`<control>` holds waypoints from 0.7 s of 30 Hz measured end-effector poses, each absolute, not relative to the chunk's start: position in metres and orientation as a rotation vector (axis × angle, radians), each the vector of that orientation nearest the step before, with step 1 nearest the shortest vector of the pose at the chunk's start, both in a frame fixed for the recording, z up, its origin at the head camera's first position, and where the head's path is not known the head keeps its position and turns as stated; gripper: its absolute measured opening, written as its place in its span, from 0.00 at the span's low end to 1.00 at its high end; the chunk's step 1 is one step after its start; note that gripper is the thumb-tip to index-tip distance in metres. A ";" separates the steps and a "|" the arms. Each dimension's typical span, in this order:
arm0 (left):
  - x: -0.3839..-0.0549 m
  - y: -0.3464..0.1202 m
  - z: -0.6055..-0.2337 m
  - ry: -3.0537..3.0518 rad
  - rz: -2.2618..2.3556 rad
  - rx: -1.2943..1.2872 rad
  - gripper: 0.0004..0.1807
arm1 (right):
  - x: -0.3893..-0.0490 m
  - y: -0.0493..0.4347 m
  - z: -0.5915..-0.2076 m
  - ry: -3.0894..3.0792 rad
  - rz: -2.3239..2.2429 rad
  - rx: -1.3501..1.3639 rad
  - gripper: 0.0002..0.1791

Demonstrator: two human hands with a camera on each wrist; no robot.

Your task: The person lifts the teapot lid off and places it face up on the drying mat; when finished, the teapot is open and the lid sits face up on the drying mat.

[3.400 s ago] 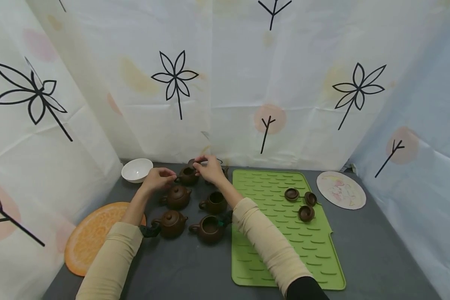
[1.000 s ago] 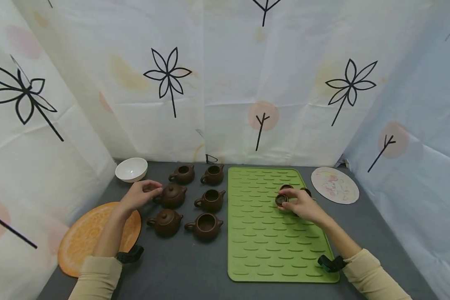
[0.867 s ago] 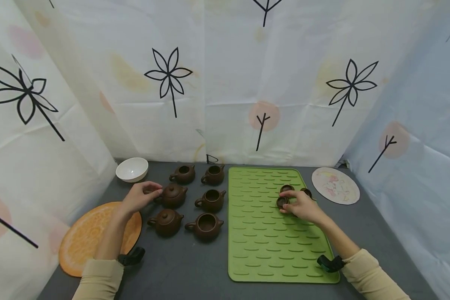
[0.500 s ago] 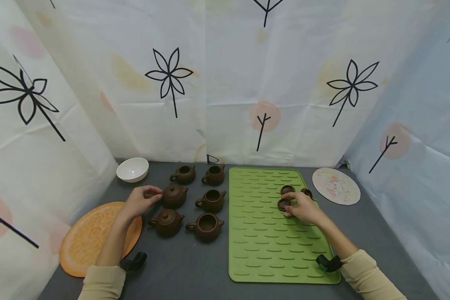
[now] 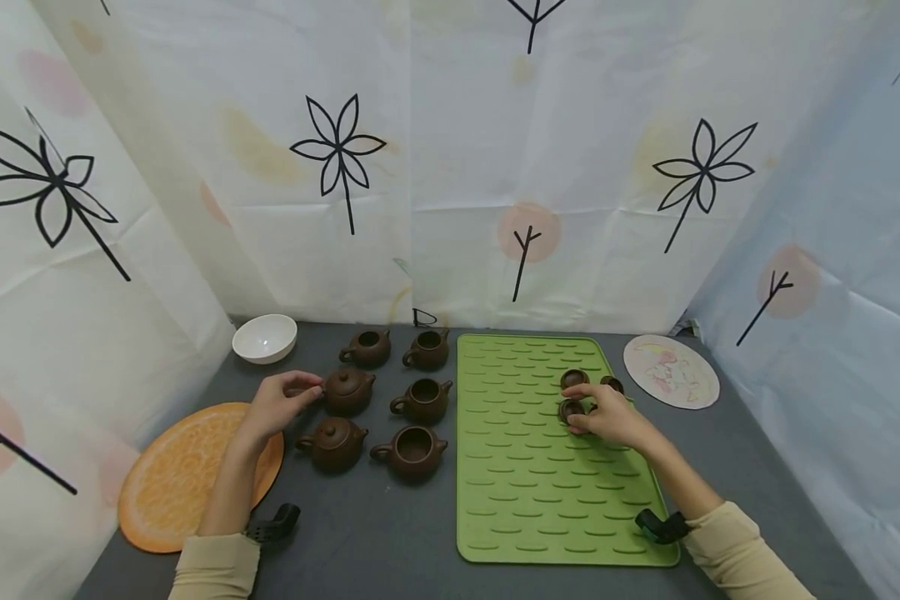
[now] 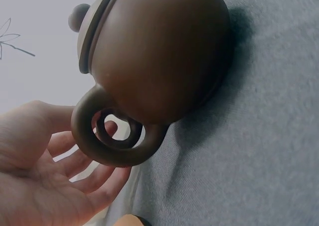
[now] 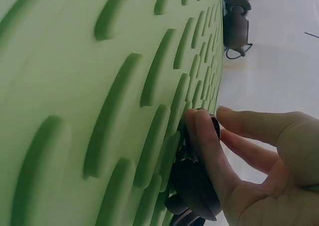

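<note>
My right hand is low over the green mat, its thumb and fingertips pinching the edge of a small brown teapot lid. Two more lids lie close by: one lid behind it and another lid to its right. In the right wrist view, a lid with its knob turned down rests under the fingers. My left hand is at the handle of a lidded brown teapot. In the left wrist view its fingers lie loosely spread behind the ring handle, not wrapped round it.
Another lidded teapot stands in front. Several lidless pots, one a lidless teapot, stand left of the green mat. A white bowl, an orange-slice placemat and a round pale mat lie around. Fabric walls enclose the table.
My right hand has gone from the rear teapots to the mat with a lid, then shifted it slightly nearer and right. My left hand has come forward to the lidded teapot's handle.
</note>
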State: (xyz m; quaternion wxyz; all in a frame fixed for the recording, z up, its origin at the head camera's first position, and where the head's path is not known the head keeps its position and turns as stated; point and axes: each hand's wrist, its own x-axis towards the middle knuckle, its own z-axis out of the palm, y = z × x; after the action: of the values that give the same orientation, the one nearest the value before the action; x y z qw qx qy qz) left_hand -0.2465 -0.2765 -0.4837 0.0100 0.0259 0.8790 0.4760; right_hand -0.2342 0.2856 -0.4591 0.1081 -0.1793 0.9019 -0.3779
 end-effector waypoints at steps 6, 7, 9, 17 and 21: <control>-0.248 -0.275 -0.486 2.743 1.528 0.074 0.16 | -0.236 0.290 -0.458 2.631 -1.163 -0.510 0.27; -0.248 -0.276 -0.486 2.748 1.522 0.075 0.16 | -0.237 0.290 -0.458 2.626 -1.179 -0.500 0.27; -0.248 -0.276 -0.486 2.749 1.520 0.069 0.16 | -0.238 0.291 -0.457 2.599 -1.217 -0.483 0.27; -0.246 -0.275 -0.486 2.746 1.507 0.078 0.16 | -0.240 0.289 -0.455 2.494 -1.375 -0.440 0.28; -0.246 -0.274 -0.487 2.757 1.505 0.068 0.16 | -0.242 0.279 -0.449 2.530 -1.399 -0.489 0.28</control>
State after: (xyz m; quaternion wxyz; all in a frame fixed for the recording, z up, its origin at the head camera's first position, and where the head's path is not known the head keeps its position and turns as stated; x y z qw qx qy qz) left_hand -0.2464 -0.2744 -0.4866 -0.0002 0.0216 0.8776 0.4789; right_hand -0.2415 0.2792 -0.4494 0.1047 -0.1658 0.8581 -0.4745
